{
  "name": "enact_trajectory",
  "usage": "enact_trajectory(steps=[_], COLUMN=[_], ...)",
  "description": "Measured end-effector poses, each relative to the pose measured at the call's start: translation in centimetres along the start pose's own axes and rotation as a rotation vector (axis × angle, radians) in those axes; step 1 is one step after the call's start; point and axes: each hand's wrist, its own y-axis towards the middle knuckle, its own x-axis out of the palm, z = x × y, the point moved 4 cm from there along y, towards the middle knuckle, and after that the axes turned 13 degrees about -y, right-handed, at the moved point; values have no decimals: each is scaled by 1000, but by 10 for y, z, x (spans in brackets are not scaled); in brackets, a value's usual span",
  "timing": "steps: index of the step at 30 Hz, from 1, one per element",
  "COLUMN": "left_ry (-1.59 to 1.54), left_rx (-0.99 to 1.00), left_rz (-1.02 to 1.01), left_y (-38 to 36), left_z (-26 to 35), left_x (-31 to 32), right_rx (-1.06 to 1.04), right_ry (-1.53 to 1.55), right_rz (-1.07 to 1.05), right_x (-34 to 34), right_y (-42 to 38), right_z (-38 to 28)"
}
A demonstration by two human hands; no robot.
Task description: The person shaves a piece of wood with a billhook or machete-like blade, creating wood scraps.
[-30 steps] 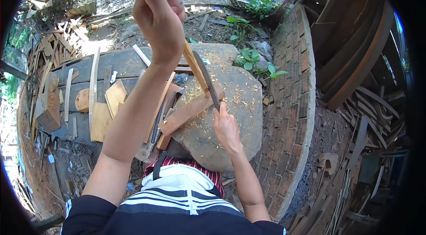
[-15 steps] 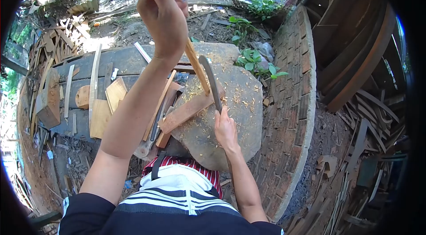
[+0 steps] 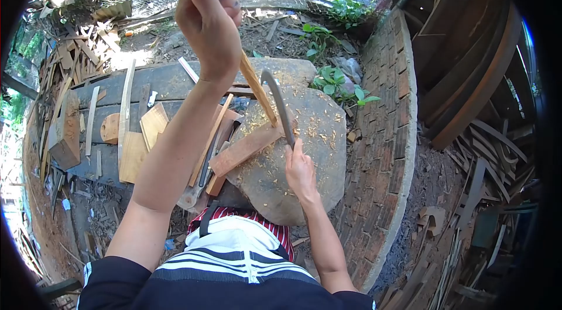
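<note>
My left hand (image 3: pixel 212 26) is raised high, fingers closed round the upper part of a long wooden stick (image 3: pixel 256 88). The stick leans, its lower end against a reddish wood block (image 3: pixel 246 149). That block lies on a thick round chopping stump (image 3: pixel 319 158) strewn with pale wood shavings. In my right hand (image 3: pixel 301 171), low over the stump, is a curved machete (image 3: pixel 279 99); the fingers wrap its handle, which is mostly hidden. Its hooked blade points away from me, just right of the stick.
Left of the stump, a dark plank bench (image 3: pixel 108 161) holds wood strips and a pale board (image 3: pixel 133 158). A low brick wall (image 3: pixel 380 134) runs along the right side. Scrap wood (image 3: pixel 73 55) is heaped at the far left, and large curved timbers (image 3: pixel 480 70) stand at right.
My left hand has shifted slightly left and down, tilting the stick a little further left. My right hand has moved slightly right, and the machete's hooked tip now shows broader beside the stick.
</note>
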Motion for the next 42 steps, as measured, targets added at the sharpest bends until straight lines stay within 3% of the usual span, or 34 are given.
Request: enact_trajectory(steps=[3,5,11,16,18,22,24,29,34,35,37,40,42], left_ry=[29,30,-28,-14,21,11,-21,-48,-103,-103,-123,-75,-114], left_rx=[-15,-13,23,3,-22,-26,-8,23,-97,-174,-143,-46,-63], left_rz=[9,12,-6,-16,13,24,-24,-1,-100,-97,-109,44,44], left_y=[0,-2,-2,-5,-7,-6,-7,-4,-7,-9,-7,-9,-13], left_z=[3,2,3,4,6,8,7,7,5,4,0,4,6], left_x=[1,5,1,3,8,6,3,-1,5,5,1,-4,-6], right_rx=[46,16,11,29,-21,-20,29,63,45,32,31,43,-50], right_ry=[187,213,93,80,144,220,-82,26,90,149,200,195,284], right_rz=[3,141,46,-47,142,176,28,-10,-37,5,58,129,203], right_x=[-42,-56,35,-27,-57,-35,12,26,22,18,4,-21,-49], right_y=[-9,-12,-3,-4,-6,-9,-6,-7,-6,-6,-4,-3,-8], right_z=[-26,-36,14,-20,-33,-27,-4,9,9,6,0,-16,-36])
